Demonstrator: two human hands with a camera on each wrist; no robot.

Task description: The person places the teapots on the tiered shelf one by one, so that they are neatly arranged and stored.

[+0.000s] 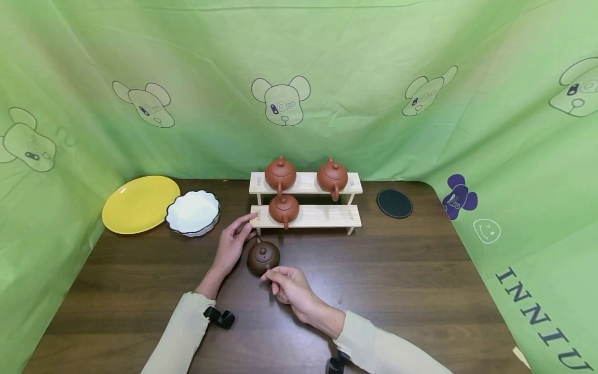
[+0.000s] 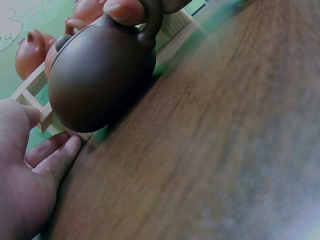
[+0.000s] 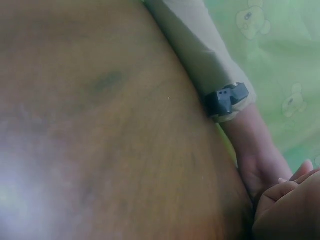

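A dark brown teapot (image 1: 263, 256) with a round knobbed lid is in front of the lower wooden stand (image 1: 322, 215), its spout pointing toward the stand. My right hand (image 1: 291, 291) pinches its handle from the near side; whether its base touches the table, I cannot tell. In the left wrist view the brown teapot (image 2: 102, 80) looms close, with fingertips at its looped handle. My left hand (image 1: 232, 244) reaches past the teapot's left side, its fairly straight fingers touching the left end of the lower stand. One reddish teapot (image 1: 283, 209) sits on that lower stand.
Behind, a higher wooden stand (image 1: 306, 183) carries a left reddish teapot (image 1: 280, 175) and a right reddish teapot (image 1: 332, 176). A yellow plate (image 1: 140, 205) and a white scalloped dish (image 1: 193, 213) lie at left, a dark round coaster (image 1: 394, 203) at right. Green cloth (image 1: 355, 62) surrounds the table.
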